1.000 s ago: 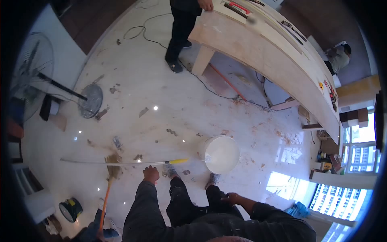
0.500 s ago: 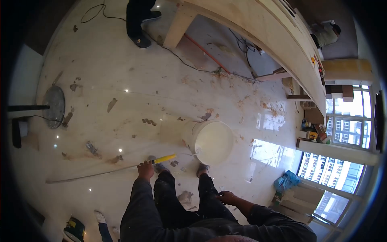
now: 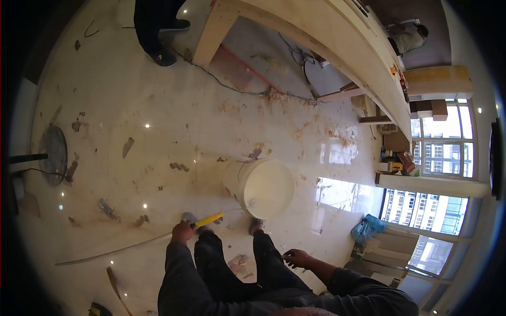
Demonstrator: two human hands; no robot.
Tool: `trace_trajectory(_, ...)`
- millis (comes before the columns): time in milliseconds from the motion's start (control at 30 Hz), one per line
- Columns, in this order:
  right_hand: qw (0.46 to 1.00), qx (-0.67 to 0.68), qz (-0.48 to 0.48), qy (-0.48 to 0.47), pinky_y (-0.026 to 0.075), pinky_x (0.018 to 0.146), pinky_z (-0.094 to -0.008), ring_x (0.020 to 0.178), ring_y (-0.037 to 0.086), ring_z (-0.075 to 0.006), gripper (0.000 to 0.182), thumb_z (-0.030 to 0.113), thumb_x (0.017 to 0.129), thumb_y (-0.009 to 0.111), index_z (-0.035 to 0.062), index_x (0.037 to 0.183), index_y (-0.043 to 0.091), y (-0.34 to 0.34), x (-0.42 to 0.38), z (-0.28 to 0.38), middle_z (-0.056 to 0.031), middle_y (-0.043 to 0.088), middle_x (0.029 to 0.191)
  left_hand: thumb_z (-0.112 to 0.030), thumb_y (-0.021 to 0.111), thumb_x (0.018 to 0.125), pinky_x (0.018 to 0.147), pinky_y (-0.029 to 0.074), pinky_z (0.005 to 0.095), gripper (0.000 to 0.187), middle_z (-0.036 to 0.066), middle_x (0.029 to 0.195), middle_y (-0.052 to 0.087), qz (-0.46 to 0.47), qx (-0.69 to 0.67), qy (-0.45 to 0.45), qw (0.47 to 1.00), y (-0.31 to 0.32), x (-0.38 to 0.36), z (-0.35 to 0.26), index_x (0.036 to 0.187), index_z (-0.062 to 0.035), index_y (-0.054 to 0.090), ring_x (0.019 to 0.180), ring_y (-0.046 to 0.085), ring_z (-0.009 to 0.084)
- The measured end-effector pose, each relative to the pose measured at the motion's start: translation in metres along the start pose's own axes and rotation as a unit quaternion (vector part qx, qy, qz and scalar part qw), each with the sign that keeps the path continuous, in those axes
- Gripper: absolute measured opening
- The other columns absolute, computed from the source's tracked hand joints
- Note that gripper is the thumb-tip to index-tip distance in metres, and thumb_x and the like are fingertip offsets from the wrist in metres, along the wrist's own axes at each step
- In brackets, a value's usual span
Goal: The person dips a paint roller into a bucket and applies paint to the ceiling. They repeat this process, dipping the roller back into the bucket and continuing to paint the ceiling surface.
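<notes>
Left hand (image 3: 182,231) closed around extension pole (image 3: 132,247), just behind yellow roller handle (image 3: 210,218). White bucket (image 3: 232,184) ahead-right of hand; roller head (image 3: 253,203) apparently inside. Right hand (image 3: 297,258) beside leg (image 3: 269,258), grip unclear. Step: apparently dipping; next move calls for steady pole control.

White bucket (image 3: 234,183), creamy-white contents (image 3: 271,184) inside it, yellow handle (image 3: 209,218) and grey pole (image 3: 142,244) to its left, black trousers (image 3: 219,263) on its near side, tan workbench (image 3: 316,46) beyond it, blue bag (image 3: 367,228) to its right, off-white floor (image 3: 116,105) blotched rust-brown around it.
</notes>
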State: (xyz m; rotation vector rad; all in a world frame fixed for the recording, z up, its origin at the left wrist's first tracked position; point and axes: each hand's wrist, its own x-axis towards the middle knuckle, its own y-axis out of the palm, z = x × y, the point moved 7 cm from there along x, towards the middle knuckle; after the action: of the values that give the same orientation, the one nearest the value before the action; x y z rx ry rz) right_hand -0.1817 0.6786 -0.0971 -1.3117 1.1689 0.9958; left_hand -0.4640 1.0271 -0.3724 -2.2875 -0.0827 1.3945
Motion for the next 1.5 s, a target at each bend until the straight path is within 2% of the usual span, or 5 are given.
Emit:
trace_trajectory(633,0.955,0.204,0.212,-0.044,0.055,0.084,-0.0424,0.099,0.065,-0.0275,0.047,0.041,0.096,0.057,0.0058,0.126,0.054,0.121,-0.046,0.161,-0.0164,0.064,0.111,-0.052,0.066,0.082,0.076,0.053,0.0429,0.053,0.017,0.085,0.069,0.018,-0.116,0.091,0.989,-0.059,-0.122,-0.099,0.105,-0.0049,0.065,0.083,0.068,0.0292)
trace_trajectory(700,0.928,0.246,0.243,-0.139,0.055,0.086,-0.0434,0.102,0.064,-0.0283,0.04,0.035,0.097,0.056,0.0068,0.126,0.055,0.113,-0.071,0.179,-0.0177,0.062,0.116,-0.041,0.073,0.083,0.055,0.045,0.0309,0.036,0.004,0.063,0.055,0.186,-0.427,0.115,0.878,-0.071,-0.168,-0.09,0.096,-0.0077,0.068,0.052,0.052,0.0122)
trace_trajectory(800,0.932,0.266,0.211,-0.129,0.054,0.077,-0.0373,0.09,0.063,-0.0213,0.049,0.044,0.092,0.062,0.0089,0.126,0.055,0.094,-0.097,0.189,-0.0107,0.063,0.104,-0.04,0.074,0.084,0.05,0.048,0.0367,0.043,0.009,0.061,0.06,0.269,-0.263,-0.101,0.921,-0.082,-0.22,-0.073,0.088,0.0025,0.066,0.05,0.058,0.0189)
trace_trajectory(1000,0.913,0.337,0.163,-0.161,0.053,0.083,-0.0425,0.096,0.063,-0.027,0.056,0.047,0.09,0.064,0.0043,0.124,0.056,0.02,-0.125,0.175,-0.0158,0.061,0.112,-0.029,0.073,0.085,0.057,0.052,0.0349,0.037,0.011,0.067,0.059,0.188,-0.359,0.003,0.914,-0.165,-0.308,-0.122,0.084,0.0055,0.06,0.058,0.061,0.0211)
trace_trajectory(1500,0.853,0.396,0.198,-0.276,0.049,0.095,-0.0421,0.109,0.058,-0.0314,0.059,0.047,0.094,0.057,0.0013,0.13,0.05,-0.09,-0.177,0.163,-0.0199,0.057,0.12,-0.022,0.059,0.081,0.076,0.053,0.043,0.033,0.011,0.101,0.071,0.063,0.355,-0.048,0.931,-0.297,-0.347,-0.281,0.109,-0.0061,0.07,0.087,0.07,0.0251)
